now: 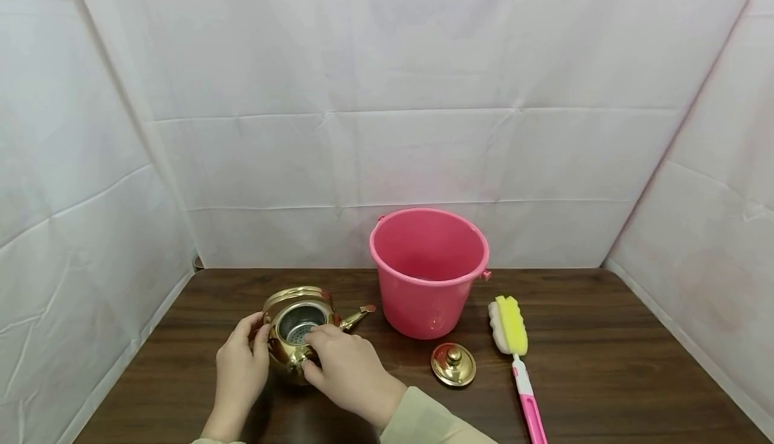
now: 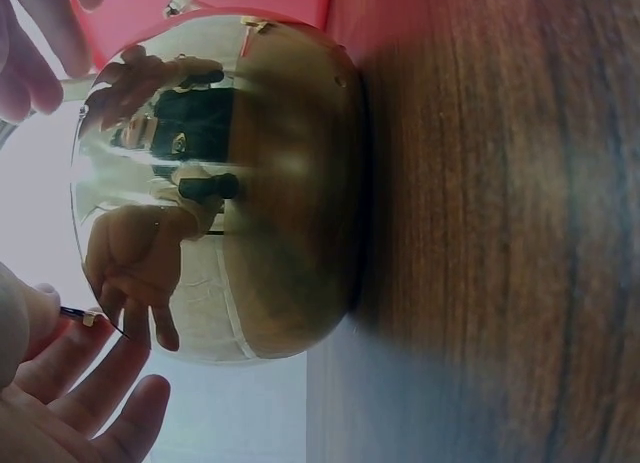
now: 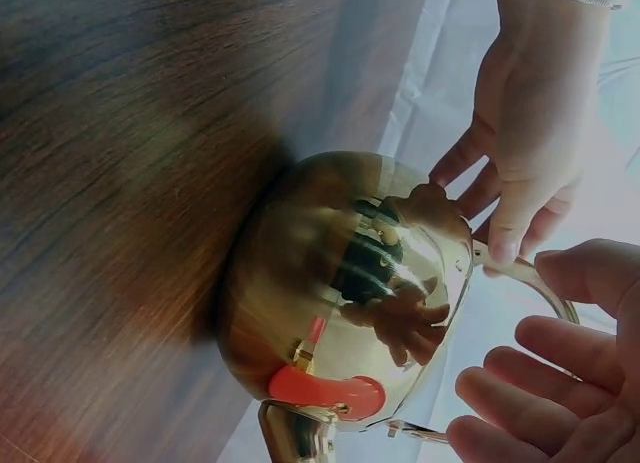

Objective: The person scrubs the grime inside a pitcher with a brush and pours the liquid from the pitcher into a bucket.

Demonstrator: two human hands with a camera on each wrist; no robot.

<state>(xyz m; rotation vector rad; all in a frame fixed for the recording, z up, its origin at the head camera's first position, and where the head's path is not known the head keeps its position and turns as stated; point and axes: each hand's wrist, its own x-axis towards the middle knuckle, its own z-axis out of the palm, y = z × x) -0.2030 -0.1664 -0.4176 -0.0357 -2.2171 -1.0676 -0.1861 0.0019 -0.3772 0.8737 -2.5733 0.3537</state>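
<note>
At lower left, inside the tabletop's (image 1: pixel 605 363) left edge, the handle (image 1: pixel 297 291) of one gold teapot (image 1: pixel 279 355) is pinched by the left hand (image 1: pixel 242 367). One perforated strainer (image 1: pixel 296 333) is seen only from the head; reflected hands are shown by the wrist views. Near the rim, the right hand (image 1: pixel 353 371) is held loosely bent, nothing gripped. Rightward, one pink bucket (image 1: pixel 420 306), one gold lid (image 1: pixel 453 365) and one sponge brush (image 1: pixel 514 330) are spaced apart; room is left before the right edge.
</note>
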